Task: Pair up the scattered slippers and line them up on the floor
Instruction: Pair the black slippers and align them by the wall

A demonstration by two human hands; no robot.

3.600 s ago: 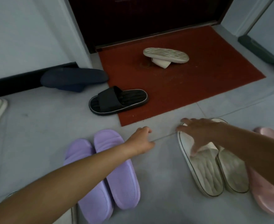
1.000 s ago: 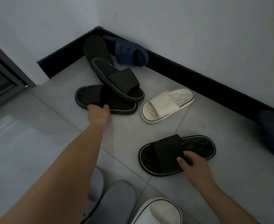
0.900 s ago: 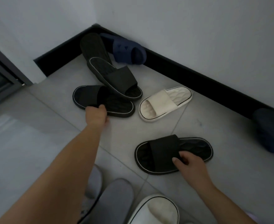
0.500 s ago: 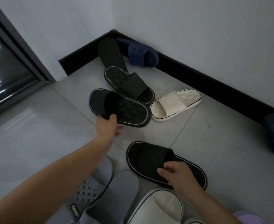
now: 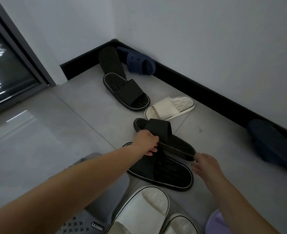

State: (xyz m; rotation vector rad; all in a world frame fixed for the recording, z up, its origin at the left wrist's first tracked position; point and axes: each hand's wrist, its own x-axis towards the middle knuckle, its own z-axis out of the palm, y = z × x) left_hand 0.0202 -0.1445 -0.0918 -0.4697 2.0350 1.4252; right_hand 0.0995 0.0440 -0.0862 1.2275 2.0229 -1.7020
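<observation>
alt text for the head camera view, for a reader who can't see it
A person's left hand grips a black slipper over a second black slipper lying on the grey tiled floor, with the right hand open at the held one's heel. Beyond them, near the dark skirting board, lie a third black slipper, a cream slipper and a navy slipper.

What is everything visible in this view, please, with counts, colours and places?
black slippers: four, black; one lifted, one beneath it, one upright and one sole-up toward the corner.
navy slippers: two, dark blue; one in the corner, one right by the skirting.
cream slippers: three, off-white; one near the skirting, two at bottom.
grey slippers: apparently two, grey; bottom left, partly hidden.
purple slipper: one, lilac; bottom right.
left grip: holds the lifted slipper.
right grip: relaxed, at its heel.
</observation>
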